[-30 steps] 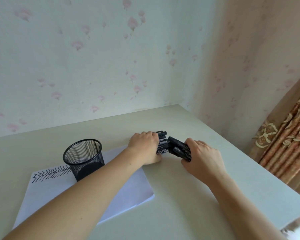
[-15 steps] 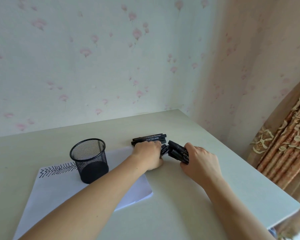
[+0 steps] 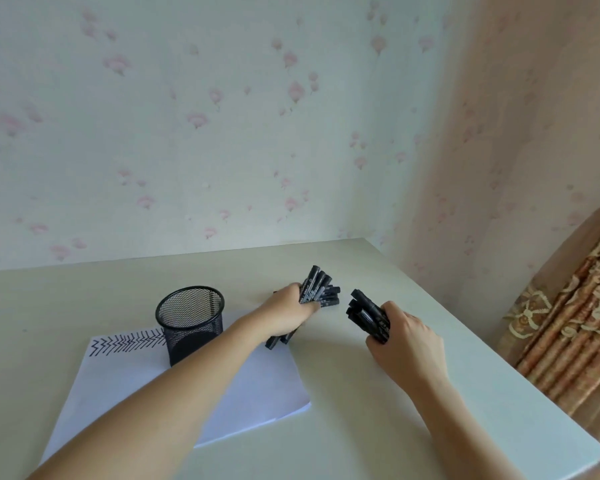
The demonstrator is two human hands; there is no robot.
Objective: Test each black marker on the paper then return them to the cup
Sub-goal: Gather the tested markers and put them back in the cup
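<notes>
The left hand [image 3: 288, 311] is gripping a fanned bunch of markers [image 3: 319, 289] at the far middle of the table [image 3: 378, 427]; the right hand [image 3: 404, 341] is clasping a second bunch [image 3: 368, 311] just to the right, apart from the first; the cup [image 3: 189, 322] is standing upright on the paper [image 3: 257, 393], left of both hands, beside inked zigzags [image 3: 125, 342].

Black markers [image 3: 321, 289], black mesh cup [image 3: 190, 320] (zigzag-inked white paper [image 3: 174, 386])

desk [image 3: 378, 427]: pale, smooth top, filling the lower frame
wallpaper [image 3: 205, 133]: pink floral, 12 o'clock
curtain [image 3: 575, 323]: brown patterned, 3 o'clock
</notes>
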